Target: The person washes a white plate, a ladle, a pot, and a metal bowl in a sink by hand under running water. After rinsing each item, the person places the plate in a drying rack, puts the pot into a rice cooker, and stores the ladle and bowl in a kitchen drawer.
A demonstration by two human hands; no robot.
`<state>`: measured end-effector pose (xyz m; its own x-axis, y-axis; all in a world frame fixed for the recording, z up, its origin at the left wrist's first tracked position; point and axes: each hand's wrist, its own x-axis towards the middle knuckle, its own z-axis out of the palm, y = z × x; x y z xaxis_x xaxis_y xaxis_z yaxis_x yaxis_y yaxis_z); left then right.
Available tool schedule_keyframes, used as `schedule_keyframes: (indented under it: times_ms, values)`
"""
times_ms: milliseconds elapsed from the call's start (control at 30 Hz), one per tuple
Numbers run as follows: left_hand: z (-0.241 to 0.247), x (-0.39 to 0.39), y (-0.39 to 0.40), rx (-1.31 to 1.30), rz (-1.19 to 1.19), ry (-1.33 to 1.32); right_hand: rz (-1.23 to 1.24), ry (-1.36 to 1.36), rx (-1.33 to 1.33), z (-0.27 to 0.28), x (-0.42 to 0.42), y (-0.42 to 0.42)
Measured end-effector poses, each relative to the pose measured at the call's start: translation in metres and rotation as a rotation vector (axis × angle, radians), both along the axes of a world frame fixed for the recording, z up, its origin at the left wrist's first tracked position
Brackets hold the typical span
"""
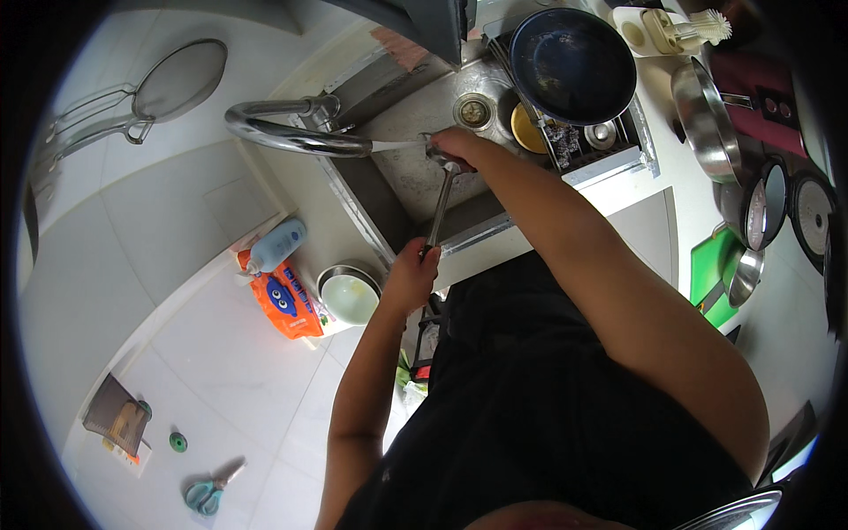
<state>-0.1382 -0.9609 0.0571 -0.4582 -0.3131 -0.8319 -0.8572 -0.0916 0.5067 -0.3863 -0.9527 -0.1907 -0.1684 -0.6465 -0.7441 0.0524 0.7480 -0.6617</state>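
Note:
My left hand (412,277) grips the lower end of a long-handled metal kitchen utensil (440,211) over the near edge of the sink. My right hand (456,147) is closed around the utensil's head, which it mostly covers, so the head's shape cannot be made out. Water (397,145) runs from the curved chrome faucet (298,136) onto the head beside my right fingers. Below lies the stainless steel sink (404,175) with its drain strainer (475,111).
A dark frying pan (573,66) rests on a rack across the sink's right side, above a yellow round item (528,129). Left of the sink stand bowls (351,299), a blue pump bottle (279,244) and an orange packet (281,298). A steel pan (705,122) stands right.

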Motion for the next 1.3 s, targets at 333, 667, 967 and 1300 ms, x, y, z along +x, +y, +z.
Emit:
schedule_keyframes:
  times_ms: [333,667,967,1300]
  values:
    - [-0.002,0.0,-0.01,-0.494,-0.372,0.021,0.173,0.222,-0.095,0.028,0.012,-0.034]
    - [-0.008,-0.018,-0.001,0.026,0.1,0.03,-0.159,0.022,-0.024,0.004,-0.009,0.007]
    - [-0.018,-0.063,-0.026,0.129,0.238,0.066,-0.007,0.85,-0.293,0.053,0.048,0.025]
    - [-0.02,-0.059,-0.046,-0.033,0.101,0.036,0.217,0.747,-0.214,0.108,0.049,0.011]
